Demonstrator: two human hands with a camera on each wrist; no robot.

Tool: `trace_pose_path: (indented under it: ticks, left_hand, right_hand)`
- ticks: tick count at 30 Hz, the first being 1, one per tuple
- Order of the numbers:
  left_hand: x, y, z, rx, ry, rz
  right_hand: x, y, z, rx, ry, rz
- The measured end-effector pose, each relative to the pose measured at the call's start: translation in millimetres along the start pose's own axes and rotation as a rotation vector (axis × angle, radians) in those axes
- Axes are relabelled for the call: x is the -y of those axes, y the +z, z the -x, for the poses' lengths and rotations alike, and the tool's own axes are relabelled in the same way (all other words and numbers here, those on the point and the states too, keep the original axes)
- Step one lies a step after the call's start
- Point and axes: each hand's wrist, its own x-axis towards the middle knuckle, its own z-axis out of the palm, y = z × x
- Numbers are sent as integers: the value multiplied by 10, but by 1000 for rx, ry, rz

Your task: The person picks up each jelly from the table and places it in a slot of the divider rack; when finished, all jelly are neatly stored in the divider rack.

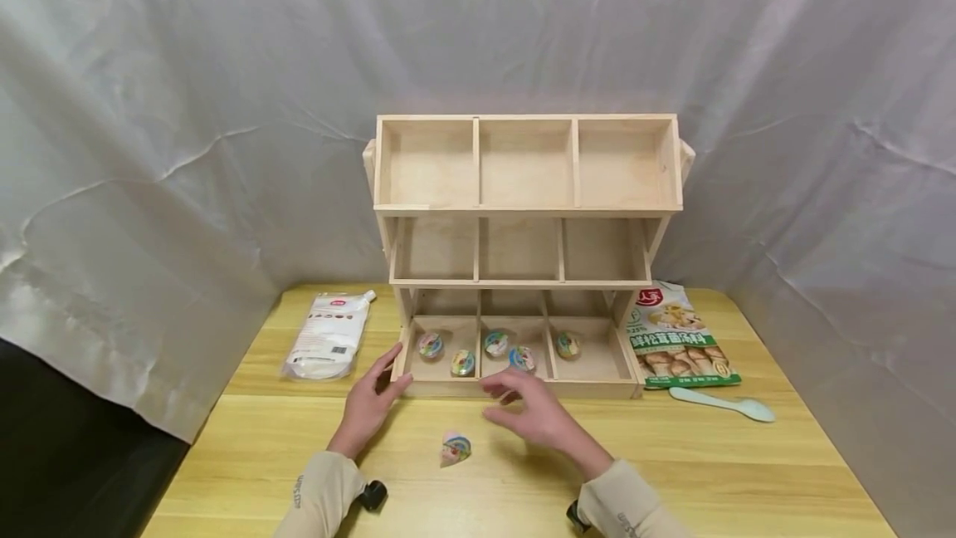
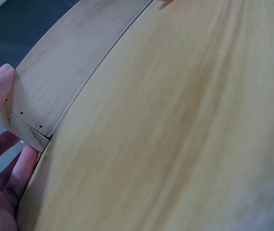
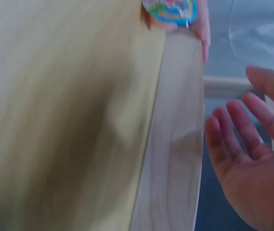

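Note:
A three-tier wooden rack (image 1: pixel 526 214) stands at the table's middle, each tier split into three compartments. My left hand (image 1: pixel 371 407) grips the front left corner of its bottom tray, thumb at the front board (image 2: pixel 74 57) and fingers by the side. Hovering at the tray's front edge, my right hand (image 1: pixel 534 412) has loosely bent fingers and holds nothing. Small jelly cups with colourful lids sit in the bottom tray: two in the left compartment, two in the middle (image 1: pixel 496 344), one in the right (image 1: pixel 568 344). Another jelly cup (image 1: pixel 454 448) lies tilted on the table between my hands.
A white spouted pouch (image 1: pixel 329 337) lies left of the rack. On the right are a green and white food packet (image 1: pixel 680 339), partly behind the rack, and a pale green spoon (image 1: pixel 723 403). Grey curtains (image 1: pixel 187 131) surround the wooden table (image 1: pixel 717 471).

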Motion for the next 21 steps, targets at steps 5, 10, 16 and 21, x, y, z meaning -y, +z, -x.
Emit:
trace_pose_path:
  ticks: [5, 10, 16, 21]
  left_hand:
    - [-7, 1, 5, 0, 12, 9]
    - [-1, -4, 2, 18, 18, 34]
    - [9, 8, 6, 10, 19, 44]
    - [-3, 6, 12, 6, 7, 41]
  right_hand:
    - [44, 204, -24, 172, -6, -26]
    - [47, 356, -54, 246, -9, 23]
    - [34, 484, -69, 262, -4, 36]
    - [7, 535, -85, 235, -27, 69]
